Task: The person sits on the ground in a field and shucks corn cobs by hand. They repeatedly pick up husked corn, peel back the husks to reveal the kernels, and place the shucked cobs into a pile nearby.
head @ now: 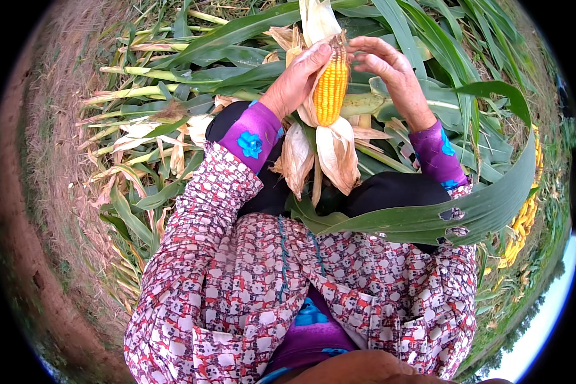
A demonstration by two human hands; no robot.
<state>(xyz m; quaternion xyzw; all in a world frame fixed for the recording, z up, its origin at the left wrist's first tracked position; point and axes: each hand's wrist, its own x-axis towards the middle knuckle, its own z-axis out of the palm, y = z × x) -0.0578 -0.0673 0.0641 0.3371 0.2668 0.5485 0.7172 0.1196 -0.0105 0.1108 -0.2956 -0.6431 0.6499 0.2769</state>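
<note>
A yellow corn ear (331,91) stands out from its dry, pale husk, with several husk leaves (338,153) folded down below it. My left hand (295,79) grips the ear and its husk from the left, the thumb near the brown silk at the upper end. Just right of that end is my right hand (396,74), its fingers parted and slightly curled; whether a fingertip touches the silk I cannot tell. Behind the ear, a thick green corn stalk (360,104) lies crosswise. A long green corn leaf (412,223) with holes arches over my lap.
Cut corn stalks (148,72) and leaves lie piled in front of me and to the left. At the far right is a heap of husked yellow corn ears (521,225). Dry grass (57,144) and a strip of bare brown soil (21,201) run along the left.
</note>
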